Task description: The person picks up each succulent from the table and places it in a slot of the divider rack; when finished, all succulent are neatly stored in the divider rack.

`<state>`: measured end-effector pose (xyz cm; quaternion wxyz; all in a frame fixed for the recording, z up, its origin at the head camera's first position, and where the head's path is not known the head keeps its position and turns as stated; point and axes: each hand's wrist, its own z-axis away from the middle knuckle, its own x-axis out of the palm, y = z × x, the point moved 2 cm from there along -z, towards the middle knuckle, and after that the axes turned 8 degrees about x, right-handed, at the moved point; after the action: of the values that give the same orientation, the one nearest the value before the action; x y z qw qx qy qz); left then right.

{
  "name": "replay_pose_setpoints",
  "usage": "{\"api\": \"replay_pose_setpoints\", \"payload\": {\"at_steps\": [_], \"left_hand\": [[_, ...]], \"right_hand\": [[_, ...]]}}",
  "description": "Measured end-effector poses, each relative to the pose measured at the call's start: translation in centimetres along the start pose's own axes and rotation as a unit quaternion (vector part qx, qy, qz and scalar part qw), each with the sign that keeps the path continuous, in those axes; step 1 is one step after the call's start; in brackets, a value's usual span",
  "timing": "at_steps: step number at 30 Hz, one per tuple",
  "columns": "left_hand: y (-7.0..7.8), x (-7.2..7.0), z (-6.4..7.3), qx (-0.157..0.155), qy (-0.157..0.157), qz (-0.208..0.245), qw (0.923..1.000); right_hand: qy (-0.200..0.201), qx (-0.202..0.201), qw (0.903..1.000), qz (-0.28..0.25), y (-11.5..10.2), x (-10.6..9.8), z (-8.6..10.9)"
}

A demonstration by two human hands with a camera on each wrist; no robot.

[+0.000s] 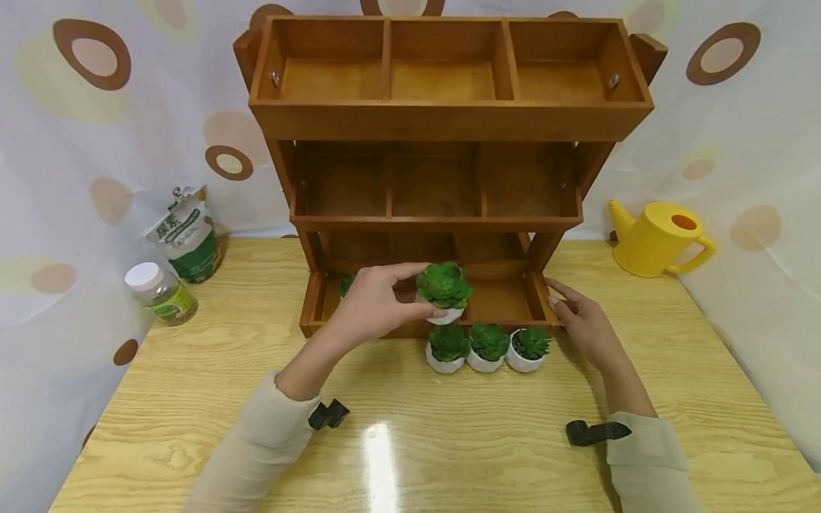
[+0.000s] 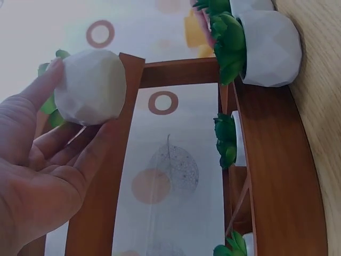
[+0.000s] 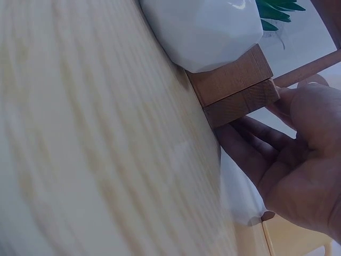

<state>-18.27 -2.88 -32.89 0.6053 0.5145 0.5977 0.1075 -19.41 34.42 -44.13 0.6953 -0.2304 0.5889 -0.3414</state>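
Observation:
My left hand holds a potted succulent between thumb and fingers, raised above the front of the wooden shelf's bottom tier. In the left wrist view its white faceted pot faces the camera. Three more succulents stand in a row on the table before the tier: left, middle and right. Behind my left hand a succulent shows partly in the bottom tier. My right hand touches the right end of the wooden shelf with fairly straight fingers, low on its bottom tier.
Three tiers with divided compartments make up the shelf, which stands at the back of the table. To the left are a white-capped jar and a green-and-white bag. A yellow watering can stands at the right.

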Motion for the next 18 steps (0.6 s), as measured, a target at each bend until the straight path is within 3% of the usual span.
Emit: {"api": "replay_pose_setpoints", "payload": {"at_steps": [6, 18], "left_hand": [[0.1, 0.7, -1.3, 0.011, -0.011, 0.021, 0.9997], [-1.0, 3.8, -3.2, -0.011, -0.055, 0.024, 0.9981]], "right_hand": [[-0.011, 0.001, 0.9998, -0.017, 0.1, 0.0, 0.0], [-0.014, -0.006, 0.9993, -0.033, 0.3, -0.2, 0.0]]}}
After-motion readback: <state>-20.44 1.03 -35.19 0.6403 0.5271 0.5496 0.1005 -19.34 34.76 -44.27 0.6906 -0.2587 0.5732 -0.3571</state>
